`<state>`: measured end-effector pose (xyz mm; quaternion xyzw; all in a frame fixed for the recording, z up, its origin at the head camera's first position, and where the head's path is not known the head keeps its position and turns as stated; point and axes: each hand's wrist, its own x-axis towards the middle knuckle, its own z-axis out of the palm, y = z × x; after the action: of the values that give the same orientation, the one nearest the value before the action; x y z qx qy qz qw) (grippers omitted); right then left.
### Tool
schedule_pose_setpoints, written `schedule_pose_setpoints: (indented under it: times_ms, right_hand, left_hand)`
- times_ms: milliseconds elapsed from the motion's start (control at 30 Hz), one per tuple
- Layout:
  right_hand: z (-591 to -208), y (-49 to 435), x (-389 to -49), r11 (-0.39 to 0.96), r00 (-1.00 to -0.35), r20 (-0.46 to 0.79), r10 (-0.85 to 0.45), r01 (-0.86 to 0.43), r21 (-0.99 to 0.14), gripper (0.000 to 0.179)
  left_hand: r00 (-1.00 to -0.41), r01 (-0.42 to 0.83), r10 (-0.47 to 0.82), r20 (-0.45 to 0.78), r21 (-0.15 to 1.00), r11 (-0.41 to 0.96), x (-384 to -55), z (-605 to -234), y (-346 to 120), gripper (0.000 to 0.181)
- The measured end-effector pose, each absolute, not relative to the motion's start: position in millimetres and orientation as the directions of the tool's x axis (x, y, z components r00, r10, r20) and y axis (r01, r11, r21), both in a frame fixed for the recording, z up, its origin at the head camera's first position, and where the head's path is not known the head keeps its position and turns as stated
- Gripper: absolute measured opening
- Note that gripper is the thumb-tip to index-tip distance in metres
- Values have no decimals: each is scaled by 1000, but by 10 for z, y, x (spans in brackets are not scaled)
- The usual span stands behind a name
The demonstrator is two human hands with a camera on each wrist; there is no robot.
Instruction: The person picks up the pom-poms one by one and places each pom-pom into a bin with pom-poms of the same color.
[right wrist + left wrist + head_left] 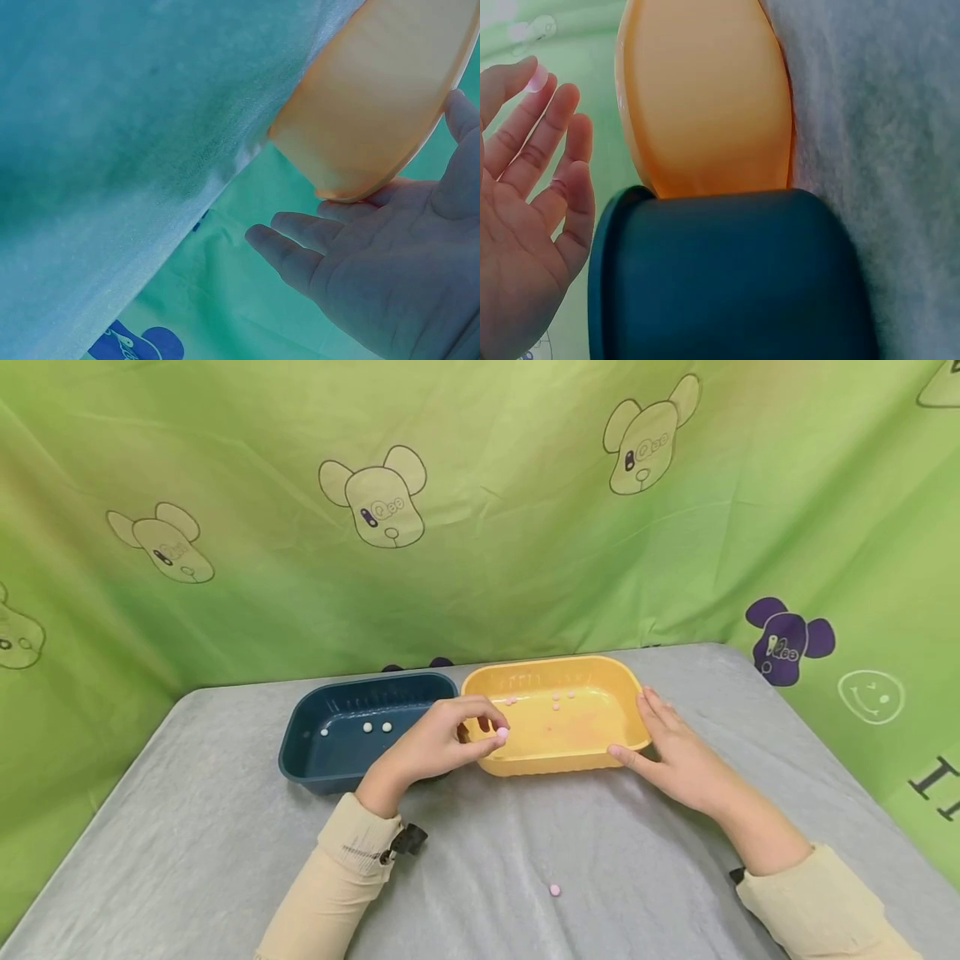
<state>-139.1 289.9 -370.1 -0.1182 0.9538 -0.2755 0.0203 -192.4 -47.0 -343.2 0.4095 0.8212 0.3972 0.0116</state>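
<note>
My left hand pinches a small pink ball between thumb and index finger, over the near left part of a yellow plastic basin. In the left wrist view the same pink ball shows at the fingertips, while the other fingers are loosely bent. My right hand rests against the basin's right end, its fingers extended along the outside and the thumb at the near rim. Several small pink balls lie inside the yellow basin.
A dark blue basin stands directly left of the yellow one, with a few white balls on its floor. Another pink ball lies on the grey cloth near the front. Behind the table hangs a green printed curtain.
</note>
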Motion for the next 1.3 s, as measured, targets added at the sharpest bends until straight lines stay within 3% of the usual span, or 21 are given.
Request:
schedule_pose_setpoints:
  times_ms: [400,733,1300]
  right_hand:
    - [-3705,2881,-1379,815,-971,19,-238,-210,-540,96]
    - [-3698,2899,-1385,819,-973,18,-229,-203,-536,96]
    - [-3707,2897,-1377,818,-973,22,-229,-205,-538,95]
  left_hand:
    - [-707,645,621,338,670,368,-1990,-3501,-530,9]
    - [-700,672,608,376,634,382,-2121,-3449,-549,14]
    - [-740,619,594,315,665,418,-2258,-3579,-504,19]
